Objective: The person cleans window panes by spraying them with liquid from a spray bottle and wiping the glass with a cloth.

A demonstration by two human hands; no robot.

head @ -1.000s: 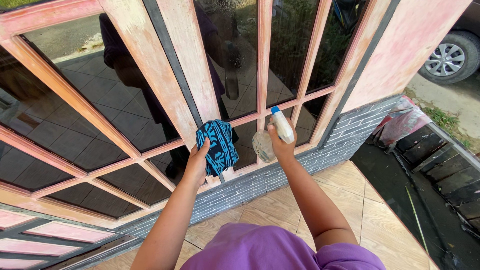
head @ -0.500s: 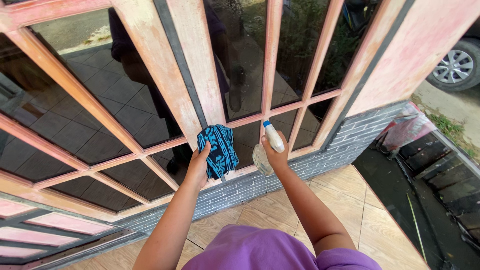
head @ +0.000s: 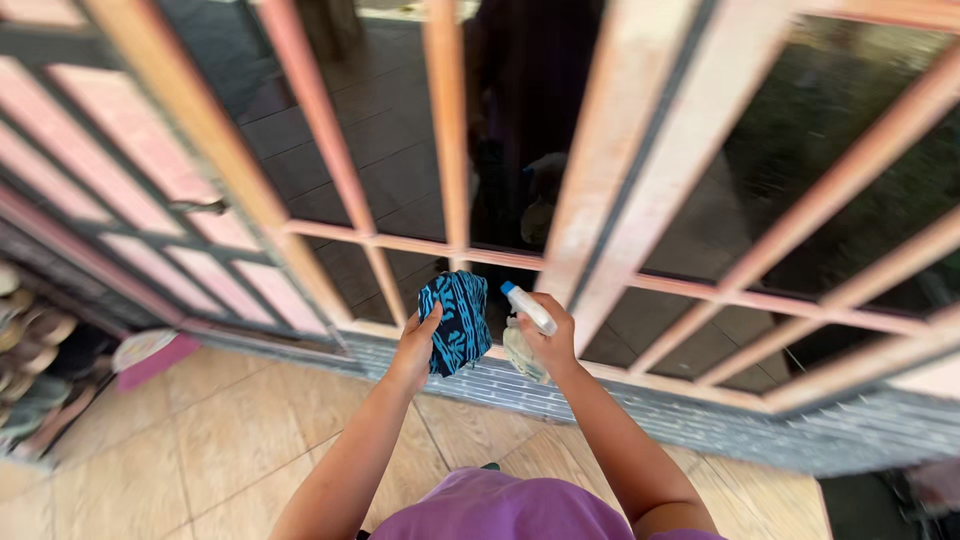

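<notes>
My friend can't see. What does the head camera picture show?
A person's left hand presses a blue patterned cloth against a dark window with pink wooden bars, while the right hand holds a small spray bottle beside it.

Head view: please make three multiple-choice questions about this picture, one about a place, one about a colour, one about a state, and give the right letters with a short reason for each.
1. Where is the cloth?
A. In the left hand, held up in front of the window
B. On the tiled floor
C. Hanging from a window bar

2. What colour is the cloth?
A. Plain white
B. Blue with a dark pattern
C. Red

3. What is the state of the right hand?
A. Open and empty
B. Flat against the glass
C. Closed around a small spray bottle

Answers: 1 A, the left hand's fingers grip its lower edge in front of the frame; 2 B, blue with dark stripes shows clearly; 3 C, the fingers wrap the bottle and its blue-tipped nozzle sticks out above.
</notes>
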